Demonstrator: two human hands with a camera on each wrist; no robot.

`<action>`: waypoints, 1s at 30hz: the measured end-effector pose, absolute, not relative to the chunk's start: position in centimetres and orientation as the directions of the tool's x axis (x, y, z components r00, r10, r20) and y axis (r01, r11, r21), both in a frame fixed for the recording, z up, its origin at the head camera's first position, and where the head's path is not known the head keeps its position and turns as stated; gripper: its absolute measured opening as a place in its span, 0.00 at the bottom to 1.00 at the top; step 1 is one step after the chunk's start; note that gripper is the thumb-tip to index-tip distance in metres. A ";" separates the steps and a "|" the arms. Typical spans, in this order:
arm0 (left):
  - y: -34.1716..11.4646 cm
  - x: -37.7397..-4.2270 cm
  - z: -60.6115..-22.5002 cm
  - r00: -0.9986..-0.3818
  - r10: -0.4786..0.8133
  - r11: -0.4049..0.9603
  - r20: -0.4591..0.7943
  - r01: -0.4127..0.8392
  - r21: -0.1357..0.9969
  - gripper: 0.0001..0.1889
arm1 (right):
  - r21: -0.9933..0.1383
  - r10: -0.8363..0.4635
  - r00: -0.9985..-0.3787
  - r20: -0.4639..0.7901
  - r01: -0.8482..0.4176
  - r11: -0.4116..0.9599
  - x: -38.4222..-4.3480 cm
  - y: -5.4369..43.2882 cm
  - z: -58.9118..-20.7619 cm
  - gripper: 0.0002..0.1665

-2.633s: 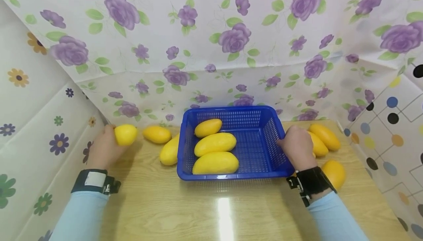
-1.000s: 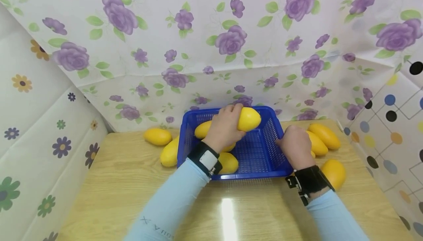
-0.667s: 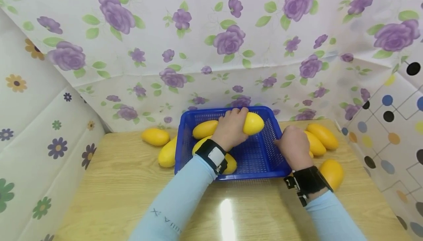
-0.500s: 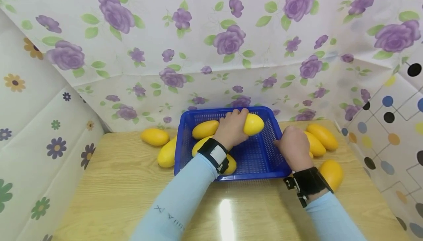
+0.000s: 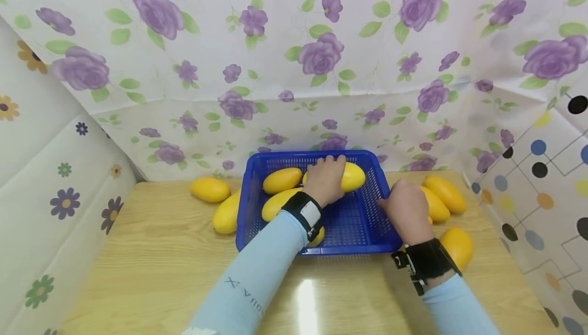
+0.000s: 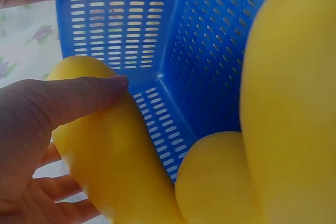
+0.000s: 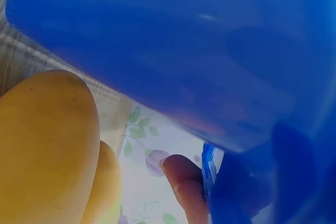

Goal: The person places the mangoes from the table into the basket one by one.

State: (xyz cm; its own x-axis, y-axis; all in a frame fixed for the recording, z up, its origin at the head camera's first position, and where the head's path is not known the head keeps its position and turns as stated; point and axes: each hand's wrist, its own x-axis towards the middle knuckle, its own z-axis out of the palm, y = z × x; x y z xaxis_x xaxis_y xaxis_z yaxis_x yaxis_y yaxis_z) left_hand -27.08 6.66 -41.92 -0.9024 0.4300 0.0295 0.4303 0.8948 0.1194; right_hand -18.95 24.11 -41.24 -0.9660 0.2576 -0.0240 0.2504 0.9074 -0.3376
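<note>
My left hand (image 5: 325, 179) is inside the blue plastic basket (image 5: 321, 249), holding a yellow mango (image 5: 353, 176) near the back wall. In the left wrist view, the thumb lies across this mango (image 6: 115, 150) and the other fingers are on its far side. Several more mangoes, such as this one (image 5: 282, 180), lie in the left half of the basket, partly covered by my left hand and forearm. My right hand (image 5: 406, 212) grips the basket's right rim. Its fingers (image 7: 186, 187) show around the basket's edge in the right wrist view.
Left of the basket on the wooden table (image 5: 174, 268) are a mango (image 5: 210, 189) and another (image 5: 226, 215) against its wall. Several mangoes, including one at the back (image 5: 444, 194) and one in front (image 5: 458, 247), lie beside my right hand. A flowered sheet (image 5: 275, 59) hangs behind.
My left hand has carried the mango from the table's far left rightward over the basket, then lowered it inside near the back. My right hand has stayed at the rim.
</note>
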 end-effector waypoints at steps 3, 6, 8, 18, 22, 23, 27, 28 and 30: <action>6.8 -27.3 -42.3 -0.902 0.432 0.895 0.021 0.432 0.114 0.37 | -0.335 0.258 -0.966 -0.029 0.253 0.908 -19.0 24.1 -41.2 0.21; 6.9 -27.3 -42.6 -0.904 0.427 0.897 0.013 0.426 0.120 0.38 | -0.336 0.252 -0.967 -0.032 0.248 0.909 -19.0 24.1 -41.2 0.21; 7.0 -27.3 -42.9 -0.906 0.422 0.899 0.015 0.421 0.123 0.37 | -0.338 0.250 -0.968 -0.030 0.245 0.909 -19.0 24.2 -41.3 0.21; 7.8 -27.5 -44.2 -0.903 0.425 0.899 0.061 0.429 0.091 0.33 | -0.343 0.253 -0.967 -0.014 0.242 0.908 -19.0 24.3 -41.2 0.20; 7.8 -27.4 -44.5 -0.899 0.438 0.896 0.020 0.439 0.073 0.31 | -0.340 0.256 -0.967 -0.021 0.247 0.907 -19.0 24.3 -41.1 0.20; 7.8 -27.4 -44.6 -0.898 0.440 0.895 0.009 0.440 0.071 0.32 | -0.339 0.256 -0.966 -0.024 0.249 0.907 -19.0 24.2 -41.1 0.20; 7.7 -27.2 -44.7 -0.895 0.445 0.893 -0.005 0.444 0.069 0.35 | -0.333 0.254 -0.967 -0.022 0.247 0.910 -19.0 24.2 -41.1 0.20; 7.7 -27.2 -44.7 -0.895 0.447 0.893 -0.001 0.446 0.069 0.35 | -0.333 0.254 -0.967 -0.022 0.247 0.910 -19.0 24.2 -41.1 0.20; 7.7 -27.2 -44.8 -0.893 0.449 0.892 0.003 0.449 0.062 0.36 | -0.332 0.254 -0.967 -0.020 0.246 0.911 -19.0 24.2 -41.2 0.21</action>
